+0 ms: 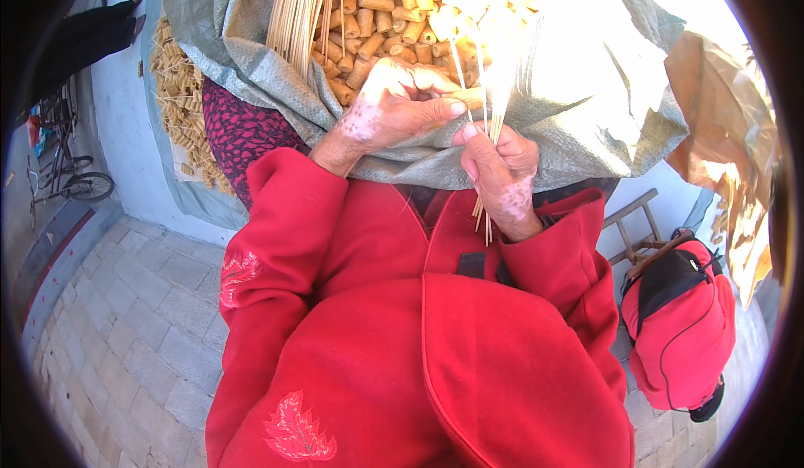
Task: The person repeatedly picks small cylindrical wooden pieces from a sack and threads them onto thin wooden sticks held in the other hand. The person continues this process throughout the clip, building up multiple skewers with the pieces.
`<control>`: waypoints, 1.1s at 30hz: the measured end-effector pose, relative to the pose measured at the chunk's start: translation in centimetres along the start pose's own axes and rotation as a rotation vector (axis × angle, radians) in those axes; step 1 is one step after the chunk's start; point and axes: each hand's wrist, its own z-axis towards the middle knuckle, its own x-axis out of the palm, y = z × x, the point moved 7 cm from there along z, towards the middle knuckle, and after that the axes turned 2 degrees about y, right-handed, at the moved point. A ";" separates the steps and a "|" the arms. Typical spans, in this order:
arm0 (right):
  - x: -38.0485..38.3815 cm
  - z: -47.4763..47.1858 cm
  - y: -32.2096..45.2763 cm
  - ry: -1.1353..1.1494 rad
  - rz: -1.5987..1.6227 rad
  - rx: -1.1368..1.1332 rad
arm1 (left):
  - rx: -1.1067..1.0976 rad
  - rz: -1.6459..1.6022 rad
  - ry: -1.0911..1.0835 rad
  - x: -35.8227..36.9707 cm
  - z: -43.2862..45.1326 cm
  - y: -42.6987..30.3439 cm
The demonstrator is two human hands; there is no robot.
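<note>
My left hand (392, 104) pinches a short tan roll (468, 97) between thumb and fingers. Thin wooden skewers (496, 116) are gripped in my right hand (504, 170), fanning upward, with their lower ends below the fist. One skewer meets the roll; whether it pierces it or passes behind I cannot tell. Just beyond my hands lies a heap of similar short, hollow rolls (375, 2) on a grey woven plastic sheet (402, 170) over the lap. Glare washes out the heap's right side and the skewer tips.
A thick bundle of loose skewers (298, 19) leans at the heap's left. More rolls (182, 104) lie on a sheet further left. Bicycles (81, 176) and a person's legs (94, 35) are at far left. A red-and-black backpack (681, 330) and a wooden frame (637, 226) stand at right.
</note>
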 end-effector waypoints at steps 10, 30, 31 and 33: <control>-0.1 0.5 0.3 -0.045 0.047 -0.038 | 0.593 1.428 -0.558 -5.1 1.8 -4.3; 0.2 0.5 0.1 0.001 0.047 0.048 | 0.239 0.302 -0.390 -7.1 1.6 -2.0; 0.3 0.4 0.1 0.006 0.037 0.049 | 0.232 0.186 -0.392 -6.9 1.5 -1.8; 0.4 0.5 0.0 0.025 0.037 0.049 | 0.218 -0.049 -0.390 -6.4 1.6 -1.7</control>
